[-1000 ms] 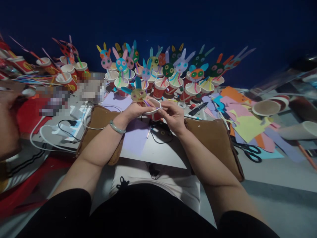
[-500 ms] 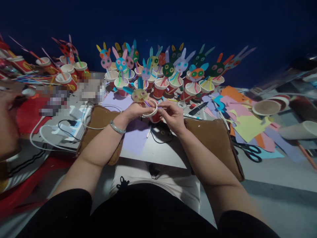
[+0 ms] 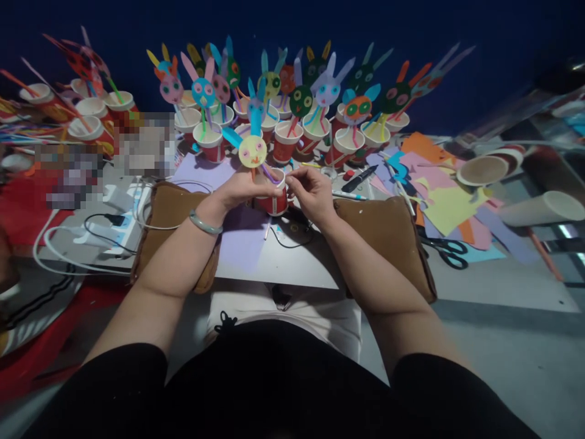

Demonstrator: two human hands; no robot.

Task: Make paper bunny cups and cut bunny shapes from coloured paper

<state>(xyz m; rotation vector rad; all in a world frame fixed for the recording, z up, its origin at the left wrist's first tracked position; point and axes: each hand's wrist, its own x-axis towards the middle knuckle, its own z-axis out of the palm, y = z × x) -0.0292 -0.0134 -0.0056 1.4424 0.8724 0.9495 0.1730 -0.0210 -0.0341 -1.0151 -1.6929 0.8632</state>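
My left hand is closed around a red paper cup with a white rim, held upright over the table. Out of the cup rises a yellow paper rabbit face with blue ears, and a bent purple straw runs from it into the cup. Beside the rim on the right, my right hand has its thumb and forefinger pinched together. Whatever lies between those fingertips is too small to make out. Behind the hands stand several red cups carrying similar rabbit faces on straws.
Brown pads lie under both forearms. To the right are black-handled scissors, coloured paper scraps, a black marker and stacked cups. A white power strip with cables lies left. Purple paper covers part of the table.
The rabbit face has turned upright toward me. My right fingertips have drawn back from the purple straw to a pinch beside the cup's rim. The view has tilted slightly.
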